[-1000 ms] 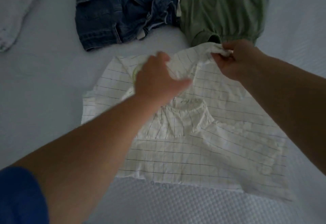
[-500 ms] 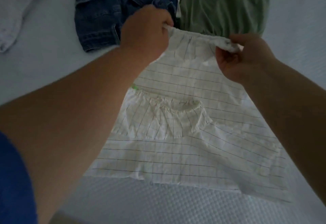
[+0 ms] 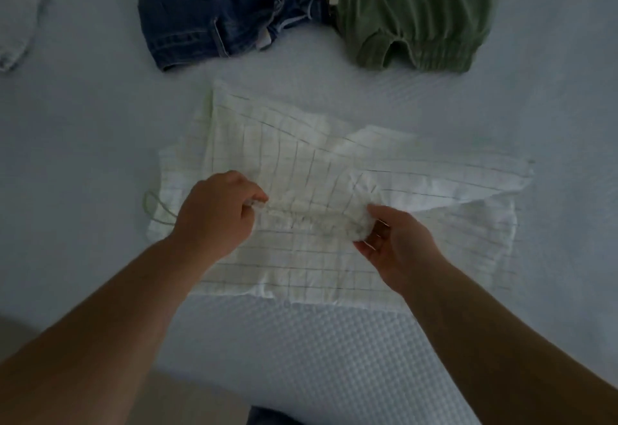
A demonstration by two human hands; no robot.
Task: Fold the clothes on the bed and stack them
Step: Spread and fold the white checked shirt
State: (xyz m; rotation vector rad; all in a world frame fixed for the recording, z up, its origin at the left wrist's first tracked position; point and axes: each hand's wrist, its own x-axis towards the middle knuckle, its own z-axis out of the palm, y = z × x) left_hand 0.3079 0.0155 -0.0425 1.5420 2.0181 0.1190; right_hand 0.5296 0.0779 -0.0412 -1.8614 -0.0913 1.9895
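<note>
Pinching the gathered edge of the white checked garment mid-bed, the left hand is curled shut and the right hand grips loosely (palm half open). Beyond: denim jeans at 11 o'clock, green garment at 1 o'clock.

No text, label, brand, number or sign can be read anywhere here: the garments on the bed carry no legible print, and any tags are too small and dim to make out.
</note>
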